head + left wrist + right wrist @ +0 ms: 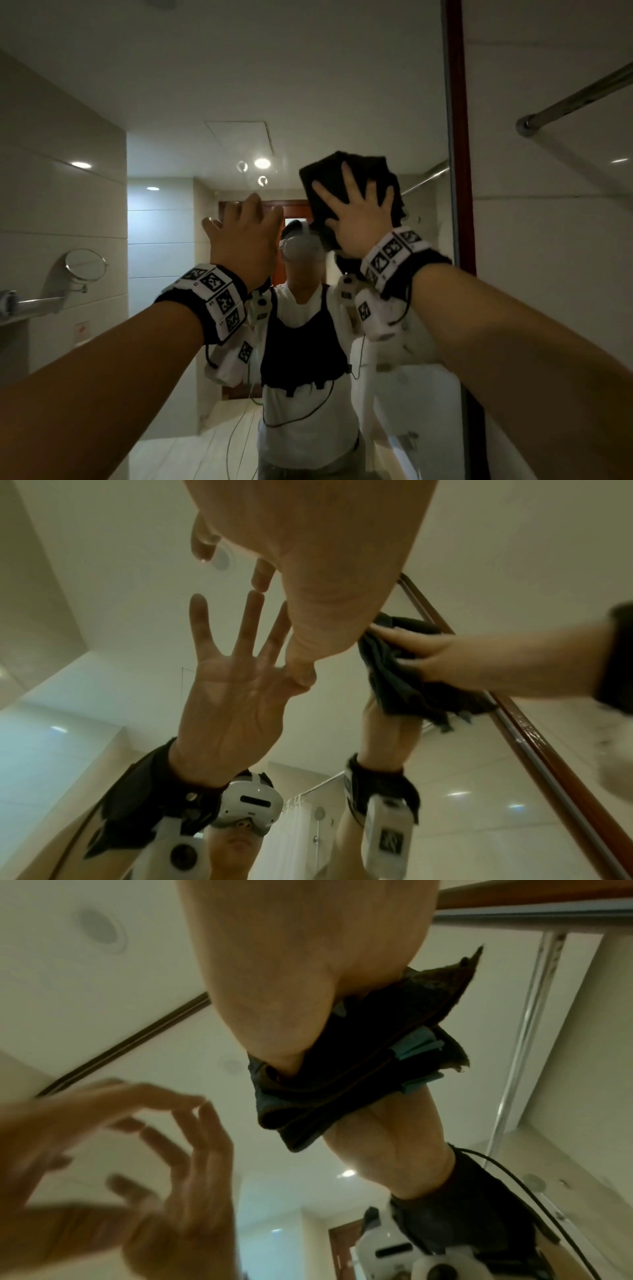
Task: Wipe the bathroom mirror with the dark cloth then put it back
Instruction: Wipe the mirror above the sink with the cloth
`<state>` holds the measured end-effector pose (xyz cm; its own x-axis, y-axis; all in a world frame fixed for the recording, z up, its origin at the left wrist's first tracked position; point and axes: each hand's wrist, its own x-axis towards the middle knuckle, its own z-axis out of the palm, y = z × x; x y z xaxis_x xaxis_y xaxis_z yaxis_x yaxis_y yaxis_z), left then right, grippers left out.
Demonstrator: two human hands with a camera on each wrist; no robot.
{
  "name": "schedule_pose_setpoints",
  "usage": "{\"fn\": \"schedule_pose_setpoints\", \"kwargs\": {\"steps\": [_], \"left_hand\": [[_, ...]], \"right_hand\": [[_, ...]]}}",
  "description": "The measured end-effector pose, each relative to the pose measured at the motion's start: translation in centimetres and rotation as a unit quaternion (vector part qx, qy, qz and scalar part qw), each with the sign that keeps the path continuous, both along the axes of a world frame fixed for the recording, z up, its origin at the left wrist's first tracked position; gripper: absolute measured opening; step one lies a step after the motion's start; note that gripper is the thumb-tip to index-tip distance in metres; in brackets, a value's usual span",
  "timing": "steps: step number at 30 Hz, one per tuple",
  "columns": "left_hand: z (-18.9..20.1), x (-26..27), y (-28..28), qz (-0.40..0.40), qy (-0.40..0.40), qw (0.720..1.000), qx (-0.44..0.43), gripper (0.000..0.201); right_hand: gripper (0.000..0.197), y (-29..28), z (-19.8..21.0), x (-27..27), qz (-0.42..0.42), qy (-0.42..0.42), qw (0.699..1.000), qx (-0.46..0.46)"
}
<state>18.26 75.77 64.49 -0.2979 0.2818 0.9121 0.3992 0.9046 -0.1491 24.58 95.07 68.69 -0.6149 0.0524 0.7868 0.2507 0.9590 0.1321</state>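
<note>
The bathroom mirror [205,85] fills most of the head view, its red-brown wooden frame [460,137] running down the right. My right hand [359,212] lies flat with fingers spread, pressing the folded dark cloth [329,178] against the glass close to that frame. My left hand [246,229] is raised beside it, fingers spread and holding nothing. In the left wrist view the left hand's [308,561] thumb and fingertips meet their own reflection on the glass. The right wrist view shows the cloth [359,1069] bunched under the right palm [291,974], with a blue tag showing.
A chrome rail [575,99] juts from the tiled wall right of the mirror frame. At the left sit a round shaving mirror [85,263] on an arm and a small shelf [20,308]. My own reflection stands in the middle of the glass.
</note>
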Motion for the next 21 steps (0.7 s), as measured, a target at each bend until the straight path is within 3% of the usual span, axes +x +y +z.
{"fn": "schedule_pose_setpoints", "kwargs": {"steps": [4,8,16,21], "left_hand": [[0.1,-0.4,0.0,0.004,0.004,1.0,-0.001,0.064],[-0.1,-0.6,0.0,-0.002,0.004,1.0,0.002,0.066],[-0.2,0.2,0.0,-0.008,-0.014,1.0,0.006,0.071],[-1.7,0.8,-0.1,-0.02,0.002,1.0,0.024,0.049]], "right_hand": [[0.072,-0.7,4.2,-0.3,-0.001,-0.002,1.0,-0.016],[0.071,-0.7,3.6,-0.4,-0.002,0.01,1.0,-0.009],[0.072,-1.7,-3.5,-1.0,0.01,0.015,1.0,0.026],[0.072,-2.4,-9.4,-1.0,0.022,0.011,0.999,0.03]]}}
